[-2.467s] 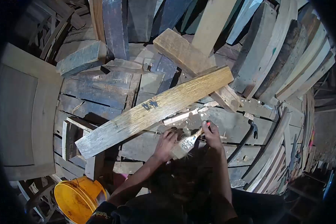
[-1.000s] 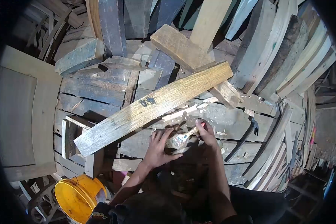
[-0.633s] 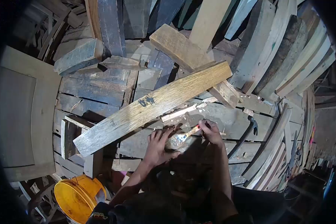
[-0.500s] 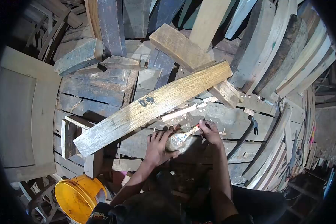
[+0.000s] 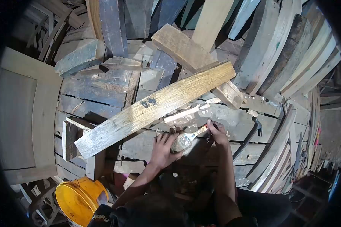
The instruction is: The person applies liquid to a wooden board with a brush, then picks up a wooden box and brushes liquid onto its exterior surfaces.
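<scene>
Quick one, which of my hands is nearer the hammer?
Right. Your right hand, on the brush handle, is just left of the hammer; your left hand, by the bristles, is farther left.

Workshop interior with a weathered plank floor (image 5: 235, 125), its boards divided by dark gaps, extending below and around the fingers (image 5: 164, 138). Well to the left of the fingers: a door-like framed wooden panel (image 5: 17, 117) with a recessed, darker centre. Beyond the fingers: a row of boards (image 5: 113, 26), some dark blue-grey, others pale. Beyond and right of the fingers: leaning timbers (image 5: 269, 41), which appear curved toward the view's edge. Far beyond and left: a shadowed jumble of lumber (image 5: 45, 34). Whitish light is brightest near the fingers; the outer areas fall into darkness.
</scene>
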